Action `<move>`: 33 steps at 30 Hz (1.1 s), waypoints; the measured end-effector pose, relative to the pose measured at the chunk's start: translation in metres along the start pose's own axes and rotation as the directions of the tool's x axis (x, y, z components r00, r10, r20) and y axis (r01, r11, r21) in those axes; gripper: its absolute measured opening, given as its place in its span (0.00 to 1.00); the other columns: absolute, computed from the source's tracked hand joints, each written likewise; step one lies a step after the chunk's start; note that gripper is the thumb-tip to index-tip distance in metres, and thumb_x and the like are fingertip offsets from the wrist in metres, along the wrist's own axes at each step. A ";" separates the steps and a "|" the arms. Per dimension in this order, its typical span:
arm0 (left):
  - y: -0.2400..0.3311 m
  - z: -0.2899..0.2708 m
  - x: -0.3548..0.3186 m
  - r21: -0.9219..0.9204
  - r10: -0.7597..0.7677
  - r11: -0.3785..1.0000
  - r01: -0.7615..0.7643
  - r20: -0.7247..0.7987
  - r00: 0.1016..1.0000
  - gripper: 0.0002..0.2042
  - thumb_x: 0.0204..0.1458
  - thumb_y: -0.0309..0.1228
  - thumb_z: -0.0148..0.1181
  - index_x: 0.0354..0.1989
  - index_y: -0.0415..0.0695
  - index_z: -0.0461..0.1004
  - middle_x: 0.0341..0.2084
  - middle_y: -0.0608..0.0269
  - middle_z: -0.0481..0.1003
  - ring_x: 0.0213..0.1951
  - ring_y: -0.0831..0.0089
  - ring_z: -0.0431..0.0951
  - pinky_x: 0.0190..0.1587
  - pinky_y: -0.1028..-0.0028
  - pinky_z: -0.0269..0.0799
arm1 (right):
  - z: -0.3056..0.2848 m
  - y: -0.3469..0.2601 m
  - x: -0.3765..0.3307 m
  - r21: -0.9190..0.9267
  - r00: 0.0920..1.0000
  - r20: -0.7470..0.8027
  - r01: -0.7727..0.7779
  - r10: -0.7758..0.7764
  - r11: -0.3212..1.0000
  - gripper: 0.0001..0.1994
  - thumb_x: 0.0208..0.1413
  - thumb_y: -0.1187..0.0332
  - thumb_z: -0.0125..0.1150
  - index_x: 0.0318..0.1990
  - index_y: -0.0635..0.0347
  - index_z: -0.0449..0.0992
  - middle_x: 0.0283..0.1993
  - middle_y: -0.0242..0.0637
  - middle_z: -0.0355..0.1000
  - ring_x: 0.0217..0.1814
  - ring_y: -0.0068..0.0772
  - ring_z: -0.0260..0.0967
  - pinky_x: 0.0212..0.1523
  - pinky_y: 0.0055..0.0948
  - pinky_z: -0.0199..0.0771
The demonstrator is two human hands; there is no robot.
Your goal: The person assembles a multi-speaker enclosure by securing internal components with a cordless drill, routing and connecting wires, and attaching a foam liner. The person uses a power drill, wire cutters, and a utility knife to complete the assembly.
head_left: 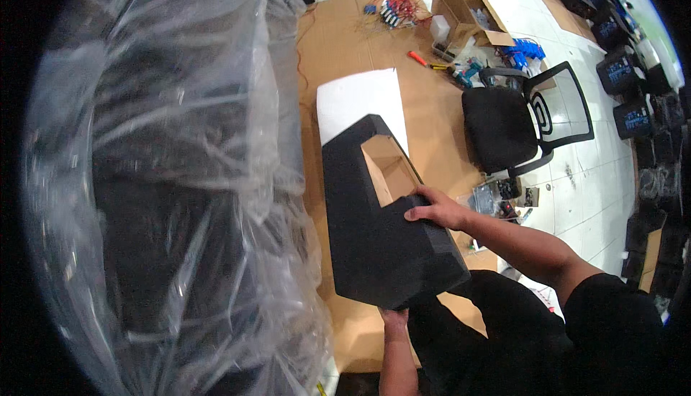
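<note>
A black, angular wooden box (pixel 381 245), like a speaker cabinet, is tilted in front of me. The cutout (pixel 391 169) in its upper right part shows bare wood inside. My right hand (pixel 439 210) grips the edge of that cutout, thumb on the black face and fingers over the rim. At the box's near end is my left hand (pixel 394 316), holding it from below, its fingers hidden underneath. Beyond the box, partly covered by it, lies a white rectangular sheet (pixel 363 101) on brown cardboard (pixel 338 33).
Clear plastic film (pixel 194 144) drapes a large dark stack along the left. To the right stands a black office chair (pixel 504 126). Farther back are an open carton (pixel 468 15), red wires (pixel 403 9), a drill (pixel 469 74) and blue packs (pixel 524 52). Dark boxes line the far right.
</note>
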State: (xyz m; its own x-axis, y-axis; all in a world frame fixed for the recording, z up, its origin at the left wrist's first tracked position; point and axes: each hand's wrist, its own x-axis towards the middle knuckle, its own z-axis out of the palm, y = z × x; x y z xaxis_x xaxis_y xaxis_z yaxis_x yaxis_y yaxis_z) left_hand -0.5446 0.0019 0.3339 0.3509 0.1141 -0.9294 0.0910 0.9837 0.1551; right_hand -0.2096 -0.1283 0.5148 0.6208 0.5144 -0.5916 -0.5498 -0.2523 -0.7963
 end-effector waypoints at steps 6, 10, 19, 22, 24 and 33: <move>0.091 0.167 0.127 0.108 -0.010 0.994 -0.013 0.214 0.977 0.25 0.57 0.51 0.51 0.55 0.45 0.72 0.52 0.60 0.75 0.52 0.57 0.75 0.55 0.57 0.73 | -0.062 -0.068 0.122 -0.062 0.974 -0.174 0.139 -0.148 0.988 0.29 0.44 0.56 0.69 0.49 0.68 0.71 0.47 0.45 0.71 0.49 0.35 0.68 0.52 0.32 0.67; 0.152 0.251 0.161 0.265 0.066 0.955 -0.135 0.253 0.965 0.23 0.58 0.49 0.50 0.54 0.47 0.73 0.51 0.62 0.76 0.50 0.62 0.77 0.49 0.63 0.77 | -0.082 -0.116 0.199 -0.003 0.951 -0.270 0.157 -0.152 0.988 0.28 0.44 0.54 0.67 0.47 0.68 0.71 0.43 0.45 0.71 0.46 0.35 0.69 0.49 0.31 0.68; 0.235 0.282 0.081 0.335 -0.074 0.940 0.061 0.026 0.997 0.24 0.60 0.50 0.45 0.56 0.49 0.72 0.53 0.62 0.74 0.56 0.59 0.72 0.55 0.57 0.72 | -0.084 -0.127 0.239 0.200 0.967 -0.251 0.013 0.039 0.980 0.29 0.46 0.52 0.66 0.48 0.68 0.71 0.44 0.46 0.72 0.45 0.37 0.70 0.48 0.32 0.69; 0.243 0.291 0.054 0.448 -0.036 0.891 0.080 -0.107 0.994 0.24 0.60 0.51 0.43 0.58 0.51 0.70 0.53 0.62 0.73 0.57 0.58 0.71 0.56 0.55 0.71 | -0.082 -0.133 0.244 0.243 0.960 -0.219 -0.122 0.177 0.962 0.30 0.46 0.51 0.65 0.49 0.69 0.71 0.43 0.46 0.72 0.45 0.36 0.70 0.48 0.32 0.69; 0.241 0.310 0.040 0.474 -0.004 0.878 0.070 -0.140 0.990 0.25 0.60 0.52 0.42 0.58 0.52 0.70 0.53 0.62 0.73 0.56 0.58 0.71 0.54 0.56 0.72 | -0.083 -0.113 0.259 0.276 0.958 -0.218 -0.123 0.187 0.953 0.30 0.47 0.51 0.65 0.49 0.70 0.71 0.42 0.45 0.72 0.45 0.36 0.70 0.47 0.31 0.69; 0.240 0.338 0.083 0.595 0.103 0.803 0.014 -0.161 0.982 0.28 0.62 0.54 0.42 0.61 0.47 0.67 0.54 0.60 0.72 0.53 0.59 0.73 0.56 0.62 0.68 | -0.119 -0.055 0.304 0.559 0.909 -0.239 -0.160 0.343 0.814 0.26 0.51 0.53 0.62 0.48 0.68 0.73 0.42 0.41 0.72 0.43 0.33 0.70 0.47 0.30 0.69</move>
State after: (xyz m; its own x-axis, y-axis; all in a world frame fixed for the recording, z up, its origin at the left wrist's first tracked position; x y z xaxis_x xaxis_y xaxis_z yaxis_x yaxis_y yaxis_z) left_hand -0.1785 0.2001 0.4066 0.2034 0.2357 -0.9503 0.6326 0.7091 0.3113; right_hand 0.0763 -0.0558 0.3633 0.5092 0.1854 -0.8404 -0.8590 0.1704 -0.4828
